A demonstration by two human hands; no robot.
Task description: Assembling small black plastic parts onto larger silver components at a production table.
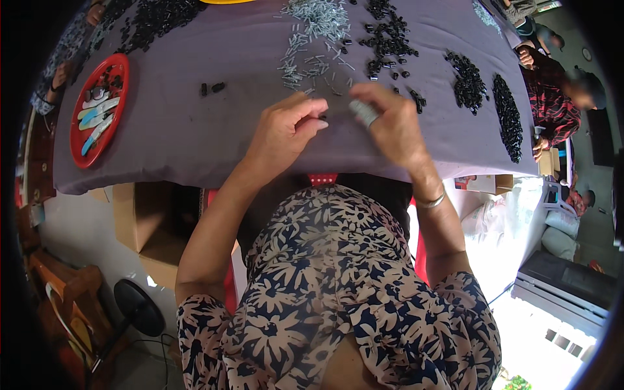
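Observation:
My left hand (pixel 283 130) is held just above the cloth near the table's front edge. Its thumb and forefinger are pinched together, and a small dark bit shows at the tips, too small to name. To its right, my right hand (pixel 398 130) is closed with curled fingers, slightly blurred; pale grey tape (pixel 363 112) wraps one finger. What it grips, if anything, is hidden. Small silver metal pins (pixel 318 23) lie heaped and scattered beyond my hands. Small black parts (pixel 389 39) form a pile right of the pins. Two black pieces (pixel 211 88) lie apart on the left.
A grey-purple cloth (pixel 175 130) covers the table. At the left stands a red oval tray (pixel 79 140) with knives and small dark pieces. More black parts (pixel 507 123) are heaped at the right, and a yellow rim (pixel 224 1) shows at the far edge. Other people sit on both sides.

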